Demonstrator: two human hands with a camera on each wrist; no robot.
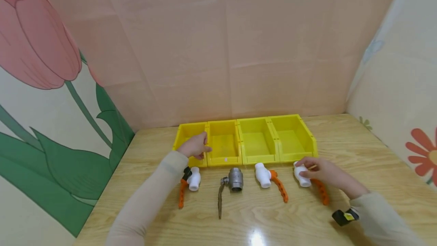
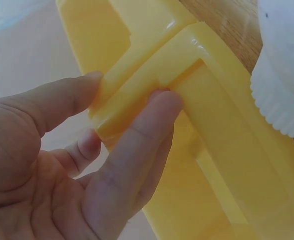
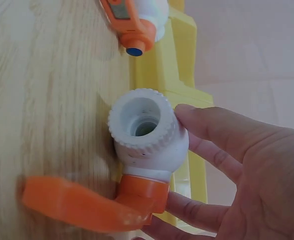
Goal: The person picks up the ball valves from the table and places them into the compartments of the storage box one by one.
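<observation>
My left hand [image 1: 195,146] is over the left end of a row of yellow bins. In the left wrist view its thumb and fingers straddle the rim of a yellow bin [image 2: 226,125], pinching it where two bins meet. My right hand [image 1: 319,171] holds the rightmost white ball valve [image 1: 303,177] by its body, thumb on one side and fingers on the other. That valve's orange lever [image 3: 77,202] points away from the hand in the right wrist view, and its ribbed round opening faces the camera.
Left of the held valve lie another white valve [image 1: 263,175] with an orange lever, a grey metal valve [image 1: 236,179] with a long handle, and a white valve [image 1: 194,179] at the far left. The bins stand behind them on the wooden table [image 1: 273,219], before a pink wall covering.
</observation>
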